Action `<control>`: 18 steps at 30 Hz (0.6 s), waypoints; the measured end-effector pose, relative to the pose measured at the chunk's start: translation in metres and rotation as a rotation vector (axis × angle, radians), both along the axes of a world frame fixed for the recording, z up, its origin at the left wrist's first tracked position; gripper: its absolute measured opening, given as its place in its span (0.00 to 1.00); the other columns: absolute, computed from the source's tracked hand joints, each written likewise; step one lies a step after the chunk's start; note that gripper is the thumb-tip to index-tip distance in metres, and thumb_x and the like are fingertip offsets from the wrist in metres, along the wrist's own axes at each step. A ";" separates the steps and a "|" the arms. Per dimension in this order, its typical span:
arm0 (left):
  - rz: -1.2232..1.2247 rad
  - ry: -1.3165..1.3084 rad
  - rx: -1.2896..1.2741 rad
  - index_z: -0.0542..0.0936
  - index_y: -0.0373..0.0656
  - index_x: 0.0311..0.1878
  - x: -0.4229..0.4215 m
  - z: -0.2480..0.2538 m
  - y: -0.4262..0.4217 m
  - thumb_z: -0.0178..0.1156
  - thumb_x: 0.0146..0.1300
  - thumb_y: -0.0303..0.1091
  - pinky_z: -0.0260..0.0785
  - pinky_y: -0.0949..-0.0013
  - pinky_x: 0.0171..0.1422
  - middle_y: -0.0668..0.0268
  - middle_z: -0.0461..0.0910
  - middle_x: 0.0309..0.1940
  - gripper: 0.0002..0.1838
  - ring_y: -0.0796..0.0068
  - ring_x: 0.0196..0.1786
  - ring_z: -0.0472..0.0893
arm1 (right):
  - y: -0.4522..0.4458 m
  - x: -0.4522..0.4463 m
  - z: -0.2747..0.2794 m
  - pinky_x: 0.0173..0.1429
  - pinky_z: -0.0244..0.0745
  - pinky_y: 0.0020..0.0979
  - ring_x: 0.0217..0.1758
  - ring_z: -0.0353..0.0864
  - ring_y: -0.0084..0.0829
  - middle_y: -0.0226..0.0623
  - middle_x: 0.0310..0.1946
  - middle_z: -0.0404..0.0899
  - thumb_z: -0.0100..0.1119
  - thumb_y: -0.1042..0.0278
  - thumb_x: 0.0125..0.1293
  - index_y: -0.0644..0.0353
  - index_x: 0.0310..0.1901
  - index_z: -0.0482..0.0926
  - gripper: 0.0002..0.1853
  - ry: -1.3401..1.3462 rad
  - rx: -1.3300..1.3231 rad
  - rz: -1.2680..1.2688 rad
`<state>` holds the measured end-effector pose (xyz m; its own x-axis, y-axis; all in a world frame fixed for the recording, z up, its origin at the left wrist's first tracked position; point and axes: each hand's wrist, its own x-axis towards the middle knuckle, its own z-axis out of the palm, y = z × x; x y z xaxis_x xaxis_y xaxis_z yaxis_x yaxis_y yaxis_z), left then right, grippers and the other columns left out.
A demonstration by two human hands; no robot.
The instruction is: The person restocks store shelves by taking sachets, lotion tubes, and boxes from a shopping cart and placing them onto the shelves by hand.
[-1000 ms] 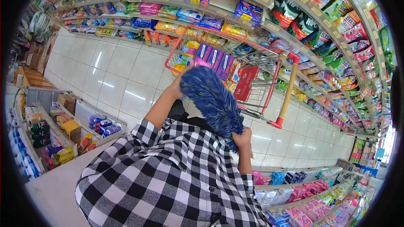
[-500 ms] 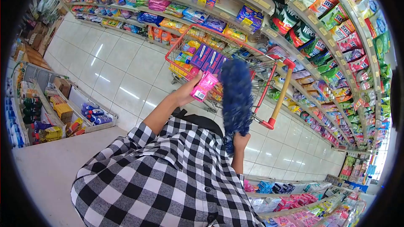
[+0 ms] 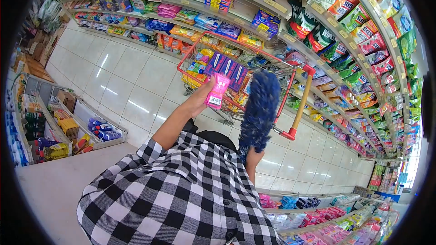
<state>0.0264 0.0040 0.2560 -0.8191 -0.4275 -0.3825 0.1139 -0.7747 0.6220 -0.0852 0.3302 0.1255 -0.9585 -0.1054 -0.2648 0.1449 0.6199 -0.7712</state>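
Shelves [image 3: 185,2] of packets curved from eleven o'clock to three, and at nine a low rack [image 3: 102,144] held blue bottles [image 3: 103,131]. Trolley [image 3: 302,102] at one contained purple boxes [image 3: 227,69] and yellow packets [image 3: 196,78]; a blue duster [image 3: 260,111] at three hid part of it. Left hand [image 3: 196,102], at ten, had fingers clamped on a pink packet [image 3: 218,91] at twelve, overlapping the boxes in view. Right hand [image 3: 255,157], near five, had fingers closed round the duster's lower end

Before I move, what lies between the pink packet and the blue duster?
Nothing bridges the gap from pink packet to blue duster; behind it, the head view shows purple boxes and part of the wire cart.
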 end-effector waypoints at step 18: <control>-0.088 -0.131 0.092 0.73 0.43 0.55 -0.001 -0.005 0.010 0.47 0.70 0.55 0.71 0.69 0.42 0.69 0.79 0.42 0.25 0.77 0.40 0.78 | 0.002 0.015 0.049 0.35 0.72 0.30 0.24 0.78 0.24 0.33 0.20 0.81 0.59 0.73 0.48 0.68 0.24 0.78 0.06 0.178 -0.058 0.090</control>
